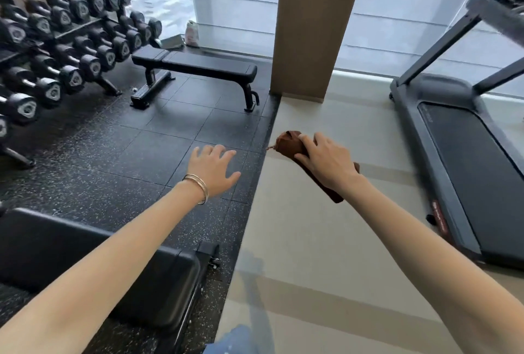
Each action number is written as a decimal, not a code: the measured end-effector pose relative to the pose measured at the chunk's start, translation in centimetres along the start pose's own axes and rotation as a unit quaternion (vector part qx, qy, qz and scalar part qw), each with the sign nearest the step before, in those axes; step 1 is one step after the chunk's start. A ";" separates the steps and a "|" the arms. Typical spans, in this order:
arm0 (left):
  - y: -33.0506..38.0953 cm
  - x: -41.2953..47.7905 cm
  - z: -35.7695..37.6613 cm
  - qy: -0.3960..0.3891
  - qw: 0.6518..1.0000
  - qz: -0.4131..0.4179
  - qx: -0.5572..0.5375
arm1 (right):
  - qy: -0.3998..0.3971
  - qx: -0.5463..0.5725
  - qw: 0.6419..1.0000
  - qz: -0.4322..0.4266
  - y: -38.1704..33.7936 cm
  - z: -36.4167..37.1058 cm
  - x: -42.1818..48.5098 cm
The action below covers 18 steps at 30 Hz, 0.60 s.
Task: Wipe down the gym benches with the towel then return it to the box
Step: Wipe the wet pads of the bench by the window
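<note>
My right hand is closed around a bunched brown towel, held in the air above the pale floor. My left hand, with bracelets at the wrist, hovers beside it with fingers spread and nothing in it. A black flat bench stands ahead on the dark rubber floor, well beyond both hands. A second black bench pad lies at the lower left, partly under my left forearm. No box is in view.
A dumbbell rack fills the left side. A brown pillar rises between the far bench and a treadmill on the right. A small bag sits by the window behind the bench.
</note>
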<state>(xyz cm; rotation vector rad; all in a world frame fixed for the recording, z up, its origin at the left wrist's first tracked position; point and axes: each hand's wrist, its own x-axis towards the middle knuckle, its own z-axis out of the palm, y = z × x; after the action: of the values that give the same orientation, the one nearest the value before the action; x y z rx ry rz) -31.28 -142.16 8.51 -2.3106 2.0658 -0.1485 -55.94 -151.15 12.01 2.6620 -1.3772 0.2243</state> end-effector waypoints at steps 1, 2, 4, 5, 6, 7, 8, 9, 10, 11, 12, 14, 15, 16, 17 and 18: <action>0.1 1.0 -0.4 0.001 1.000 -0.007 0.005 | 0.007 0.002 1.000 -0.005 0.8 0.4 0.6; 0.1 2.1 -0.7 0.003 1.000 -0.011 0.009 | 0.010 0.004 1.000 -0.005 1.5 0.6 1.3; 0.4 4.1 -1.0 0.007 1.000 -0.011 0.013 | 0.006 0.012 1.000 -0.003 2.9 1.3 2.8; 0.5 5.1 -0.9 0.009 1.000 -0.012 0.012 | 0.004 0.015 1.000 -0.004 3.6 1.8 3.5; 0.6 6.2 -0.8 0.008 1.000 -0.015 0.012 | 0.002 0.016 1.000 -0.006 4.3 2.3 4.3; 0.6 7.4 -0.6 0.005 1.000 -0.019 0.014 | 0.000 0.015 1.000 -0.011 5.0 2.8 5.3; 0.5 8.7 -0.3 0.001 1.000 -0.024 0.016 | -0.002 0.010 1.000 -0.018 5.7 3.3 6.3; 0.5 10.1 0.0 0.000 0.999 -0.029 0.018 | -0.003 0.003 1.000 -0.026 6.4 3.6 7.5; 0.4 11.6 0.2 0.001 0.999 -0.031 0.017 | -0.004 -0.005 0.999 -0.032 7.2 3.9 8.9; 0.3 13.2 0.5 0.003 0.999 -0.031 0.015 | -0.004 -0.015 0.999 -0.035 7.9 4.1 10.4; 0.2 15.0 0.6 0.006 0.999 -0.031 0.012 | -0.004 -0.024 0.999 -0.038 8.7 4.2 12.1; -0.5 18.9 0.6 0.014 0.999 -0.036 0.007 | 0.000 -0.035 0.999 -0.042 10.1 4.4 15.8; -0.9 21.0 0.5 0.017 0.999 -0.039 0.003 | 0.001 -0.038 0.998 -0.045 10.7 4.6 17.8; -1.4 23.1 0.4 0.021 0.999 -0.039 0.003 | 0.002 -0.043 0.998 -0.049 11.3 4.9 19.9; -1.9 25.3 0.2 0.024 0.999 -0.037 0.005 | 0.003 -0.052 0.997 -0.054 11.9 5.1 22.1; -2.5 27.4 0.1 0.026 0.999 -0.035 0.009 | 0.004 -0.063 0.996 -0.061 12.3 5.4 24.3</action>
<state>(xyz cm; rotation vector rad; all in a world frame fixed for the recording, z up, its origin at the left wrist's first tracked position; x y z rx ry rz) -25.80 -169.11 9.88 -2.3947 1.9992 -0.2297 -51.80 -178.56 12.11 2.6251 -1.1808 0.1304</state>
